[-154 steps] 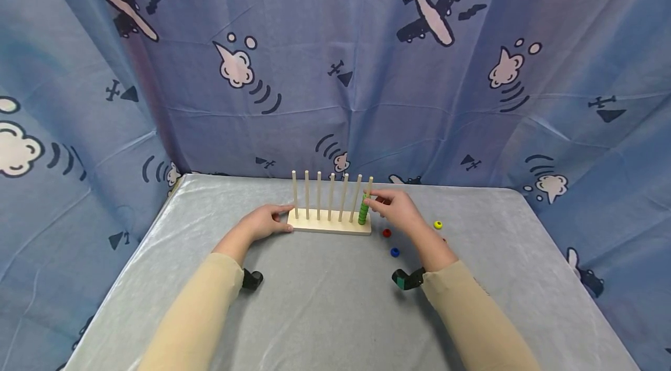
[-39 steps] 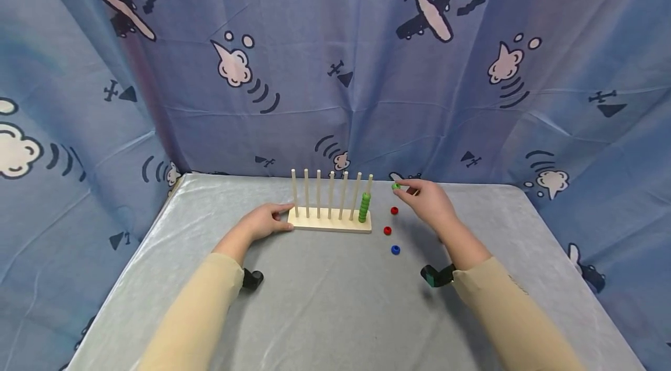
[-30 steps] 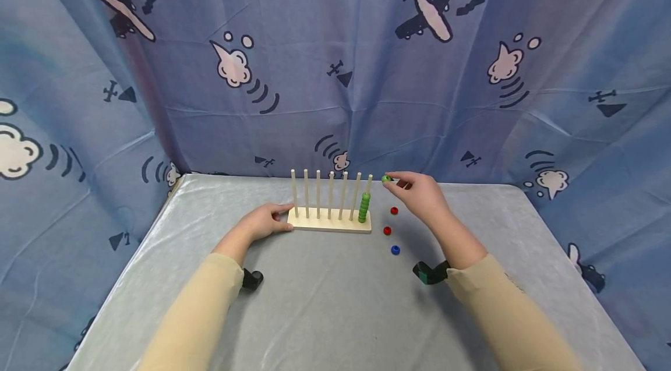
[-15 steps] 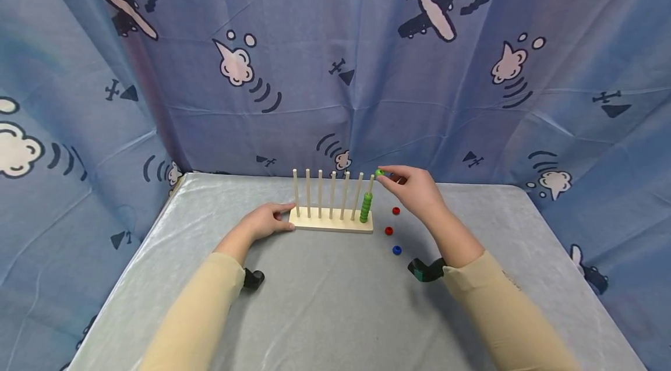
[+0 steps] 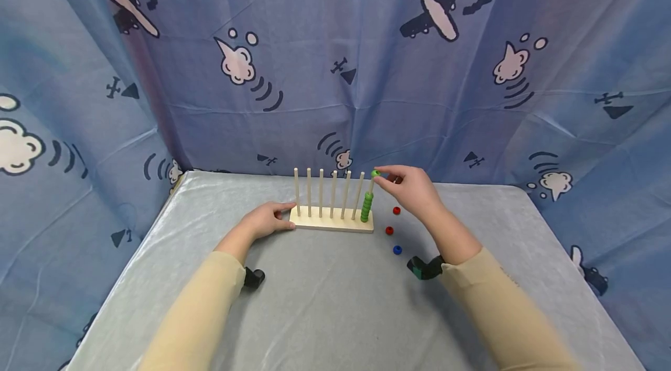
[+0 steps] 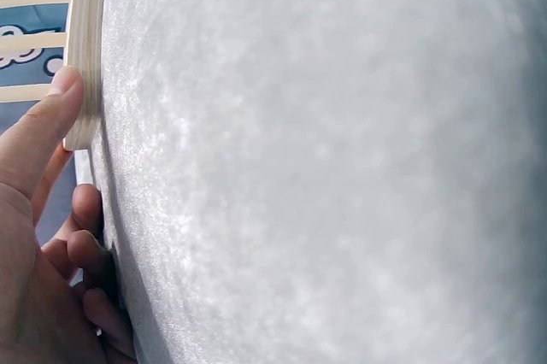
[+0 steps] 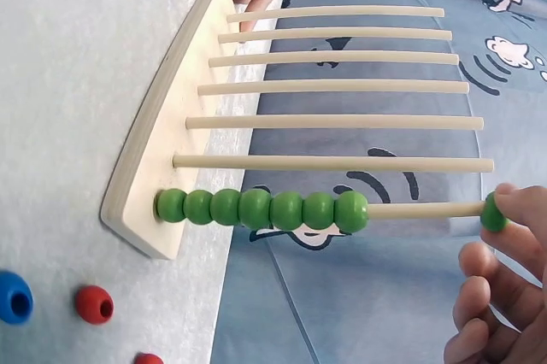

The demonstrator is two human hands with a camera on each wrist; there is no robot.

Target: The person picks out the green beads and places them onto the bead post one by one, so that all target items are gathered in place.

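Note:
A wooden peg stand (image 5: pixel 331 220) with several upright pegs stands toward the back of the table. My left hand (image 5: pixel 262 220) grips the left end of its base, thumb on the front edge in the left wrist view. Between thumb and forefinger, my right hand (image 5: pixel 414 189) pinches a green bead (image 7: pixel 492 213) at the very tip of the rightmost peg. Lower on that same peg sits a stack of green beads (image 7: pixel 255 208), with a bare length of peg above them. The other pegs carry no beads.
Two red beads (image 5: pixel 396 211) and a blue bead (image 5: pixel 397 250) lie on the grey tablecloth (image 5: pixel 325 301), right of the stand. A blue curtain (image 5: pixel 293 68) with printed planes hangs behind and beside the table.
From the rightmost peg my right hand went right, took a green bead and carried it back left and up to the peg's tip. My left hand has stayed on the stand.

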